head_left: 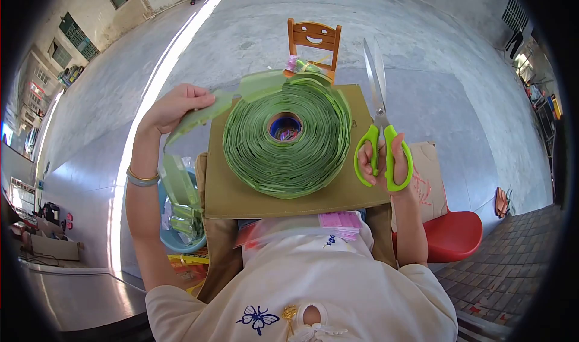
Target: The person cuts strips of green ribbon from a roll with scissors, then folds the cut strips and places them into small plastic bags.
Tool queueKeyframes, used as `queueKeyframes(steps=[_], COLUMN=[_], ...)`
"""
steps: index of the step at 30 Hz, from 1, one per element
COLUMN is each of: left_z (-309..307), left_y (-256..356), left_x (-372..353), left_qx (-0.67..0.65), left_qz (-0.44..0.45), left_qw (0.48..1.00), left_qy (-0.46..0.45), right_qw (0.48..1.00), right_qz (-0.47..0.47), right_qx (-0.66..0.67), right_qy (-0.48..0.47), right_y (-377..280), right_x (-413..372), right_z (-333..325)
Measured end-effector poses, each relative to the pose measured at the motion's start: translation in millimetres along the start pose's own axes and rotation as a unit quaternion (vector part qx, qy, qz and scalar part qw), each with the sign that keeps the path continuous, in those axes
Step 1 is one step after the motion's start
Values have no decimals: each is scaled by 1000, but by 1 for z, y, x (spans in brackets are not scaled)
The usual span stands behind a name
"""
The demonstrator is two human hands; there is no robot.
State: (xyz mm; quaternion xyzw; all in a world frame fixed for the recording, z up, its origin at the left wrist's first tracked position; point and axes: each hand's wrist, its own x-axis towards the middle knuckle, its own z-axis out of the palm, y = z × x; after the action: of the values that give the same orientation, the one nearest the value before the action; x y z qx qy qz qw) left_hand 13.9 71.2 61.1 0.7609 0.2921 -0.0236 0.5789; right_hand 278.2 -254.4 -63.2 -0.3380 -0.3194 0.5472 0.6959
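Observation:
A large roll of green plastic strip (pixel 253 155) lies on the brown board (pixel 229 206) in front of me, with small colourful bits inside its core. My left hand (pixel 181 106) is closed on the loose end of this strip, left of the roll. From there the strip hangs down to a blue basin (pixel 176 244). On the right, my right hand (pixel 380 160) has its fingers through the green handles of a pair of scissors (pixel 377 95). The blades point away from me and are slightly apart, clear of the strip.
A wooden chair (pixel 315 36) with a smiling backrest stands beyond the board, green and pink packets on its seat. At right are a red stool (pixel 455 236) and a cardboard piece (pixel 431 191). Pink and clear plastic bags (pixel 341 222) lie at my lap.

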Motion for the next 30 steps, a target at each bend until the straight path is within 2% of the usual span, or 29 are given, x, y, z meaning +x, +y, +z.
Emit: queueKeyframes(steps=[1, 4, 6, 8, 11, 14, 17, 18, 20, 23, 26, 30], left_z=[5, 45, 69, 94, 123, 114, 88, 89, 92, 102, 120, 131], left_y=[-10, -23, -45, -38, -61, -48, -48, -43, -22, -18, -7, -8], left_x=[-4, -12, 10, 31, 72, 93, 108, 103, 85, 71, 49, 44], left_qx=[60, 169, 186, 220, 347, 277, 80, 6, -143, -115, -99, -89], left_qz=[-12, -19, 46, 63, 198, 113, 70, 82, 106, 128, 108, 103], left_qw=[997, 985, 980, 970, 891, 926, 969, 975, 967, 968, 981, 984], left_qy=[-47, 6, 59, 77, 216, 230, 222, 209, 182, 180, 129, 117], right_qw=[1000, 1000, 999, 999, 998, 993, 970, 969, 962, 960, 954, 939], right_qz=[-1, 1, -2, -3, 2, 32, 149, 208, 219, 211, 202, 213], right_qx=[-12, -22, -28, -39, -63, -107, -190, -133, -158, -175, -219, -269], right_qy=[2, -15, -20, -28, -31, -43, -26, -19, -44, -49, -27, -9], right_y=[1, 2, 1, 1, 5, 8, 14, 19, 24, 29, 31, 29], right_x=[-1, 0, 1, 3, 0, -5, -13, -16, -20, -21, -18, -14], right_z=[5, 14, 19, 22, 24, 22, 20, 20, 23, 32, 40, 47])
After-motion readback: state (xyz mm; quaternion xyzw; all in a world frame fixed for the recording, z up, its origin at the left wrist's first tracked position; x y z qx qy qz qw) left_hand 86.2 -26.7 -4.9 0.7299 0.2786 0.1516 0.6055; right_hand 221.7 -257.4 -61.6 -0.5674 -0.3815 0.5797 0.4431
